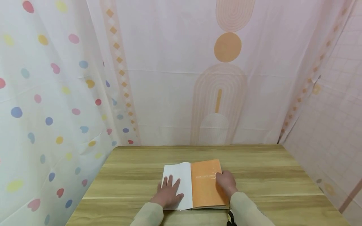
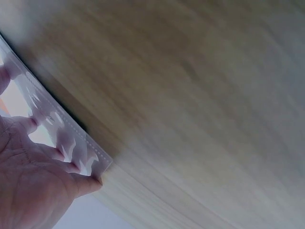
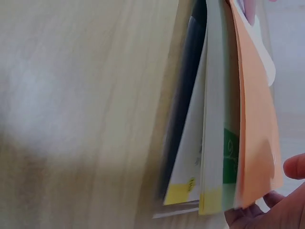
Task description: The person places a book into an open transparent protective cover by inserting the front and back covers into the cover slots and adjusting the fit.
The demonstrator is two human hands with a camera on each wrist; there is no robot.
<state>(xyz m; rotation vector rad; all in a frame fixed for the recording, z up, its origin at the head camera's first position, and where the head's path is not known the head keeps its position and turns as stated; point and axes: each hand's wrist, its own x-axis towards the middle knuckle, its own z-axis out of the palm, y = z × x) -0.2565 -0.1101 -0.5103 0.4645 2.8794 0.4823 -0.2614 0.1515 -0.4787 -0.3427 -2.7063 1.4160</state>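
Observation:
An open book lies on the table, its white page (image 1: 185, 183) on the left and its orange page (image 1: 205, 190) on the right. My left hand (image 1: 167, 195) presses the white page with fingers spread and straight. A clear plastic cover (image 2: 62, 114) with a dotted edge line lies at those fingers in the left wrist view. With my right hand (image 1: 227, 182) I pinch the outer edge of the orange page, thumb on top and fingers behind. In the right wrist view several pages (image 3: 209, 119) stand fanned apart under the orange sheet.
The wood-grain table (image 1: 135, 172) extends around the book. Behind it hangs a pale patterned curtain (image 1: 164, 94), with a dotted curtain (image 1: 65, 125) on the left and a checked one (image 1: 325, 141) on the right. A small black item (image 1: 231, 218) shows by the right sleeve.

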